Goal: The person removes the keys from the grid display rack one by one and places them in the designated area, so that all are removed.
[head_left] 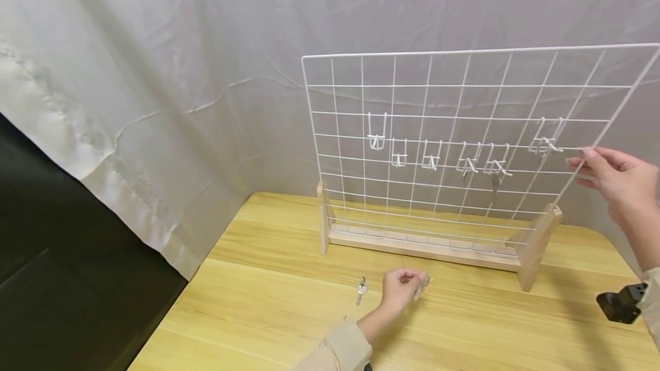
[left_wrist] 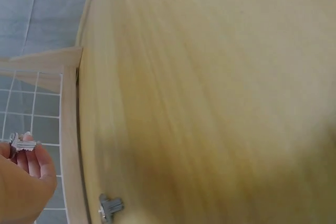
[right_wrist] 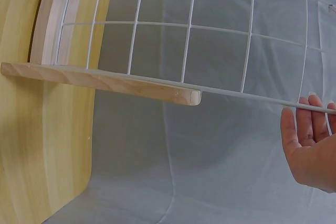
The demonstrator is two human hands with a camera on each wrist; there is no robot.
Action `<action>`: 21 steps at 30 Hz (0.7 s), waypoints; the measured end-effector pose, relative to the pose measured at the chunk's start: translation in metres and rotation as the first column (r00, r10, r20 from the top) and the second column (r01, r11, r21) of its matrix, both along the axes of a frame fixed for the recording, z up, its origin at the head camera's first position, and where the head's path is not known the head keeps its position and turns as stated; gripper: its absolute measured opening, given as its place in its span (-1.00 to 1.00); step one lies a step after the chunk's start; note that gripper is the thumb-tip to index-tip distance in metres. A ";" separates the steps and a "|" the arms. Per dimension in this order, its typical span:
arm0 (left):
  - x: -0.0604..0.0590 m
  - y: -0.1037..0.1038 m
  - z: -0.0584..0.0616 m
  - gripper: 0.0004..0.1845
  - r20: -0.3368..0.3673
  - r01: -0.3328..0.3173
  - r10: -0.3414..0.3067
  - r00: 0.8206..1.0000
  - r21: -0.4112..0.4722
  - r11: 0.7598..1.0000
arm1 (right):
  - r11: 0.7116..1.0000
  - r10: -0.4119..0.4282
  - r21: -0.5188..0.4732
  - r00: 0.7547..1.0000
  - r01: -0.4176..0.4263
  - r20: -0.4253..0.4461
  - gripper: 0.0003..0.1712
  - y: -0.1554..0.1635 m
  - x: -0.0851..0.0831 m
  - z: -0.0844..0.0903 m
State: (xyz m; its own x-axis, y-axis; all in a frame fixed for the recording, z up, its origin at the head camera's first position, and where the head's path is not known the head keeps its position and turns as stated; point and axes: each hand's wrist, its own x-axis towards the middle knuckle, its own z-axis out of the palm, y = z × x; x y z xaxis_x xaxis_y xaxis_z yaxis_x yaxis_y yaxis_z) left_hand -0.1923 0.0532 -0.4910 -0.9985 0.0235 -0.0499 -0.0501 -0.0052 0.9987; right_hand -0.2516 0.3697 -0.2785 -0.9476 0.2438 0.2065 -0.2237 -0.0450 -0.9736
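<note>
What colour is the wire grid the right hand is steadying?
White, seen best in the head view: wire grid, right hand.

- We see a light wooden table (head_left: 268, 302), its grain running side to side and its corners rounded.
- A small silver key (head_left: 361, 289) lies flat on the table, towards the left of its middle, with bare wood all round it.
- A pale grey cloth (head_left: 154, 73) hangs behind the table and along its left side, creased and wrinkled. Its lower hem slants down to the table's left edge.
- Left of the table, below that hem, we make out a dark, near-black surface (head_left: 62, 279); we cannot tell what it is.
</note>
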 end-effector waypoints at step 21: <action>0.018 0.013 -0.005 -0.92 0.187 -0.085 0.128 0.974 -0.220 0.972 | 0.999 0.019 -0.043 0.999 -0.020 -0.035 -0.95 -0.003 0.002 0.001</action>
